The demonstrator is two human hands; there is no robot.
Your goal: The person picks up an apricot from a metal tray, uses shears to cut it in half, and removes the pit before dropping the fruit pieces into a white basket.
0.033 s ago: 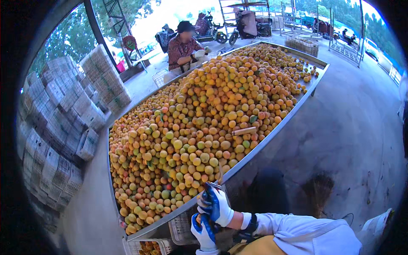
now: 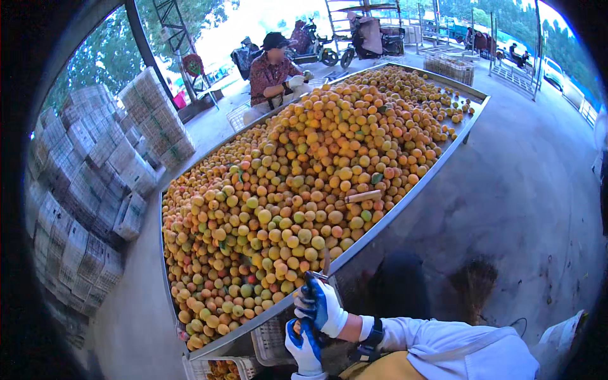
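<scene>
My right hand (image 2: 326, 307), in a blue-and-white glove, is closed around a dark tool with a metal edge (image 2: 324, 276) at the table's near rim. A thin brownish strip rises beside that edge; its kind is unclear. Just below, my left hand (image 2: 304, 347), gloved alike, is closed close against the right one. A small orange fruit (image 2: 296, 326) shows between its thumb and fingers, mostly hidden. Beyond both hands, a large heap of orange-yellow, apricot-like fruit (image 2: 297, 190) covers the metal-rimmed table (image 2: 405, 212).
A light brown stick-like piece (image 2: 363, 196) lies on the heap. Under the near rim are a plastic crate (image 2: 271, 342) and another crate (image 2: 244, 366) holding darker orange pieces. A gloved person (image 2: 272, 76) sits across the table. Stacked crates (image 2: 82, 190) stand left; scooters (image 2: 373, 38) behind.
</scene>
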